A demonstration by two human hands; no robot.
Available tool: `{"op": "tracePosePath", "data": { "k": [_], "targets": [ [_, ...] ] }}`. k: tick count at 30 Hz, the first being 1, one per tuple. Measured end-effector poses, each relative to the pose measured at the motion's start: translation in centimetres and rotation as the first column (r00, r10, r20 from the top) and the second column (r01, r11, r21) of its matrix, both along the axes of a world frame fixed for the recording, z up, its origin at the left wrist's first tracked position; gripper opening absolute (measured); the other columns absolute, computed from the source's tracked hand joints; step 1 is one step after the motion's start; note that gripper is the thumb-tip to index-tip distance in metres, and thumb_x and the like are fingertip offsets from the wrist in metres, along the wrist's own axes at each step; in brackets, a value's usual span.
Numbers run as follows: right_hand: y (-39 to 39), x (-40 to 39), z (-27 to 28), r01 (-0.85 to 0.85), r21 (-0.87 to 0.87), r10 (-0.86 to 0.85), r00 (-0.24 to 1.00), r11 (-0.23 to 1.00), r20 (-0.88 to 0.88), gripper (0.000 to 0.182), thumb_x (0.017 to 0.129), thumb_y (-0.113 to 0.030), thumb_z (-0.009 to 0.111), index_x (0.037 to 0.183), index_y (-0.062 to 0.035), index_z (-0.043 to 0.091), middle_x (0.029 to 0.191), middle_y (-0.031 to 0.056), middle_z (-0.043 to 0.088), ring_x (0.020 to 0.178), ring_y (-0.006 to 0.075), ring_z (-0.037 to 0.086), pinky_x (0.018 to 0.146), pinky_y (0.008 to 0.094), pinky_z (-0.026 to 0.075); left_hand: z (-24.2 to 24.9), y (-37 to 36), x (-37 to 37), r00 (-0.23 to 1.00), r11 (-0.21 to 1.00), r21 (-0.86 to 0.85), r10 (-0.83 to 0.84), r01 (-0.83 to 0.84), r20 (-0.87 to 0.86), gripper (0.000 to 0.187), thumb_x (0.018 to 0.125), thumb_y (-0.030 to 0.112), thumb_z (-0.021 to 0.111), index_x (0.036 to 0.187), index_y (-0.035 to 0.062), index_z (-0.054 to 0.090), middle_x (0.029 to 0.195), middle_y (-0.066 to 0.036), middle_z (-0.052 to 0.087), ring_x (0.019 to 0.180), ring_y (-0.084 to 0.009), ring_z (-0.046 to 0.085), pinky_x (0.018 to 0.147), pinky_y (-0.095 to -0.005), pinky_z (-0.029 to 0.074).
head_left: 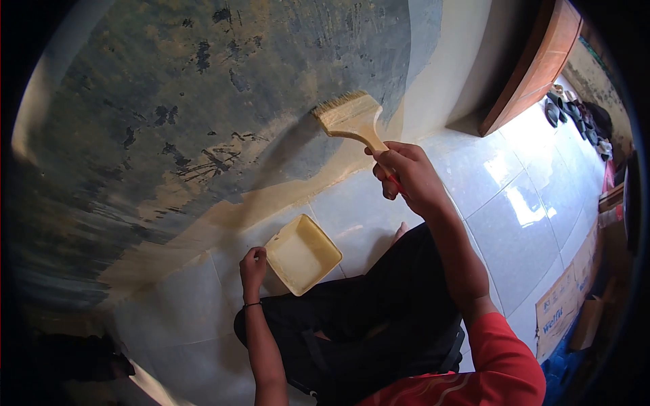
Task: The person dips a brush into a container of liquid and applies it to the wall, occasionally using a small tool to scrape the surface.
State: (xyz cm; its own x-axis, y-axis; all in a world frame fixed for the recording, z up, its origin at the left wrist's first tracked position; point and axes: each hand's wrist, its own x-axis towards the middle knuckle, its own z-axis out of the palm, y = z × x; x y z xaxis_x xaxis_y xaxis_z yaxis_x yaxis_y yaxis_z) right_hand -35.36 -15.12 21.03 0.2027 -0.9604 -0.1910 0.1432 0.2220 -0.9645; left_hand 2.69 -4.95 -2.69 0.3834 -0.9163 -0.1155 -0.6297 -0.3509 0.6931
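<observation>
My right hand (408, 174) is wrapped round the handle of a wide flat paintbrush (355, 116). The brush's bristles point left and are at or very near the patchy wall (271, 88), which has grey, dark and cream areas. A cream rectangular paint tray (330, 252) rests tilted by my legs, its inside coated with pale paint. My left hand (253, 269) is closed at the tray's left edge and appears to grip the rim; its fingertips are partly hidden.
I sit on a tiled floor (487, 169) with my legs (365, 298) folded. A wooden door (528, 74) stands at upper right, with several sandals (555, 108) beyond it. Flattened cardboard (558, 311) lies at right. A dark cloth-like heap (81, 358) is at lower left.
</observation>
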Motion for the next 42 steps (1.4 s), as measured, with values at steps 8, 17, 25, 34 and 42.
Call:
{"op": "tracePosePath", "data": {
  "k": [8, 17, 25, 34, 42],
  "targets": [
    [1.8, 0.4, 1.9, 0.005, -0.117, -0.004, 1.000, 0.993, 0.004, 0.031, 0.097, -0.027, 0.049, 0.093, 0.0019, 0.057, 0.064, 0.0033, 0.052, 0.044, 0.0074, 0.046, 0.044, 0.0223, 0.037, -0.4, -0.1, 0.2, 1.000, 1.000, -0.019, 0.003, -0.002, 0.014, 0.028, 0.089, 0.029, 0.058, 0.097, 0.0037, 0.067, 0.089, -0.014, 0.070, 0.088, -0.0259, 0.068, 0.080, -0.0342, 0.051],
    [-1.2, 2.6, -3.0, 0.029, -0.244, -0.005, 0.995, 0.969, 0.099, 0.037, 0.100, -0.034, 0.044, 0.109, 0.0008, 0.053, 0.068, 0.0032, 0.051, 0.048, 0.0070, 0.046, 0.043, 0.0210, 0.035, 0.7, -0.1, -0.4, 1.000, 1.000, 0.027, 0.009, -0.009, 0.027, 0.029, 0.089, 0.030, 0.058, 0.098, 0.0041, 0.067, 0.091, -0.014, 0.070, 0.089, -0.0275, 0.068, 0.079, -0.0343, 0.051],
    [-1.2, 3.6, -8.1, 0.012, 0.070, -0.019, 0.995, 0.997, 0.099, 0.035, 0.100, -0.038, 0.043, 0.104, -0.0048, 0.051, 0.067, 0.0008, 0.045, 0.045, 0.0058, 0.034, 0.039, 0.0220, 0.026, 1.3, 0.0, -0.7, 0.999, 0.999, 0.037, 0.006, -0.008, 0.042, 0.030, 0.089, 0.030, 0.057, 0.101, 0.0046, 0.067, 0.094, -0.015, 0.069, 0.089, -0.0297, 0.067, 0.079, -0.0362, 0.051],
    [0.3, 4.9, -13.8, 0.070, 0.293, -0.071, 0.997, 0.954, -0.005, 0.036, 0.100, -0.037, 0.041, 0.103, -0.0023, 0.049, 0.066, 0.0019, 0.043, 0.044, 0.0087, 0.035, 0.038, 0.0247, 0.026, 1.3, 0.1, -0.7, 0.999, 0.997, 0.069, 0.019, -0.021, 0.040, 0.032, 0.087, 0.032, 0.059, 0.104, 0.0061, 0.067, 0.096, -0.014, 0.070, 0.092, -0.0302, 0.067, 0.081, -0.0367, 0.051],
    [-0.1, 5.2, -17.9, 0.136, 0.494, -0.065, 0.985, 0.859, -0.158, 0.032, 0.099, -0.035, 0.041, 0.093, -0.0043, 0.047, 0.064, 0.0016, 0.041, 0.040, 0.0089, 0.030, 0.034, 0.0255, 0.022, 1.9, 0.5, -0.9, 0.998, 0.999, 0.047, 0.009, -0.012, 0.060, 0.033, 0.086, 0.033, 0.059, 0.106, 0.0067, 0.067, 0.097, -0.013, 0.069, 0.093, -0.0306, 0.066, 0.081, -0.0372, 0.050]
  ]
}}
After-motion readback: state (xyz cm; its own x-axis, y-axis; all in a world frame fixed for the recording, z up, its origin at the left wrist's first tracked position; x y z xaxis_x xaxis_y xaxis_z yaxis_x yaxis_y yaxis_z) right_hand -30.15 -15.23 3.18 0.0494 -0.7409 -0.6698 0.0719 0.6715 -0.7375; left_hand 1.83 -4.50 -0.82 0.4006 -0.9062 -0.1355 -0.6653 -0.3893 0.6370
